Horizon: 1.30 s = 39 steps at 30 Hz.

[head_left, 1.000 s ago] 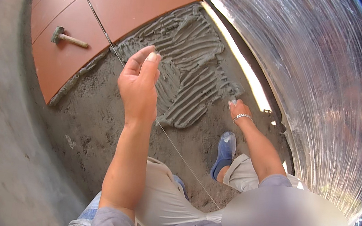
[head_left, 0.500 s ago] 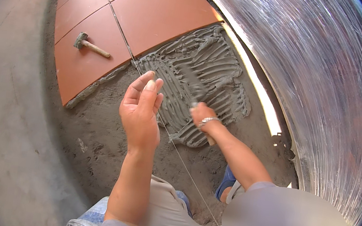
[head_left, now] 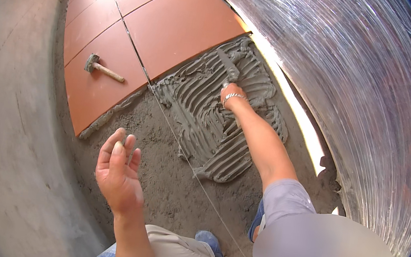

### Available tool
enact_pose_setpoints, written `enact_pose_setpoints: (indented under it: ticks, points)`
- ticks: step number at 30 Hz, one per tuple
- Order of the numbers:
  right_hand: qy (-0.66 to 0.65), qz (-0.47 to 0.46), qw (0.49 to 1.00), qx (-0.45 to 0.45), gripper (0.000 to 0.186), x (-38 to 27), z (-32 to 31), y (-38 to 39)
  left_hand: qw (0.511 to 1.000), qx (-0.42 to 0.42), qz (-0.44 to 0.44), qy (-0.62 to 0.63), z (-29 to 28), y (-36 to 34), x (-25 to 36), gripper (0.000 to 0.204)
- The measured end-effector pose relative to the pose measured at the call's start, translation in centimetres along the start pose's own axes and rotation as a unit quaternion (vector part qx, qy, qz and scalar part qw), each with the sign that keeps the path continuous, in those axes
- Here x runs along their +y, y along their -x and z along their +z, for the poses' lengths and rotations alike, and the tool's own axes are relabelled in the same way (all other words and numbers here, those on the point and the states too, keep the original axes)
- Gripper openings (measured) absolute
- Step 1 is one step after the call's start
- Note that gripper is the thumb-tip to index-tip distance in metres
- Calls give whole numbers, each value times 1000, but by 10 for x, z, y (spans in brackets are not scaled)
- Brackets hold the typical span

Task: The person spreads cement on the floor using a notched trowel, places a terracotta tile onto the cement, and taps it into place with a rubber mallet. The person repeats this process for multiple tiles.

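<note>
My right hand (head_left: pixel 231 93) grips a grey trowel (head_left: pixel 230 64) over a ridged bed of grey mortar (head_left: pixel 198 122), with a metal chain bracelet on the wrist. My left hand (head_left: pixel 121 169) is raised at lower left, palm turned up, fingers loosely curved and apart, holding nothing. A mallet (head_left: pixel 109 72) with a dark head and wooden handle lies on the laid terracotta-coloured tiles (head_left: pixel 180 25). A thin string (head_left: pixel 177 140) runs from the tile joint across the mortar and rough floor toward my feet.
A grey rendered wall (head_left: pixel 16 91) curves along the left. Shiny plastic-like sheeting (head_left: pixel 368 93) fills the right side, with a bright strip at its foot. Rough cement floor (head_left: pixel 164 196) surrounds my blue shoes (head_left: pixel 208 240).
My right hand and trowel have moved up and forward across the mortar, nearer the tiles. My left hand has dropped down and left, away from the mortar bed.
</note>
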State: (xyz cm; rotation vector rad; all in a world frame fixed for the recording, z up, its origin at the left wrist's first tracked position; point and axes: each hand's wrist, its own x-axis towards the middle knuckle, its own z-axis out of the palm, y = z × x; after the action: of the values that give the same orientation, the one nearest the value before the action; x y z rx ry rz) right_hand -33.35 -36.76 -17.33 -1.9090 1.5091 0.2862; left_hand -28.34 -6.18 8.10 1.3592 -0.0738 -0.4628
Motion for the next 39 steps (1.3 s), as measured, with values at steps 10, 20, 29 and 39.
enact_pose_setpoints:
  ticks: [10,20,29,39]
  points:
    - [-10,36,999,36,37,8,-51,-58,998,38,20,-40,-19,14,13,30]
    - [60,17,998,31,32,23,-81,-31,999,5,35,-36,-26,25,19,30]
    - [-267,67,956,100,27,-62,-34,-58,998,-19,27,-46,-12,23,10,30]
    - [-529,271,801,69,30,-21,-5,-35,997,-41,-5,-62,1,-3,-12,29]
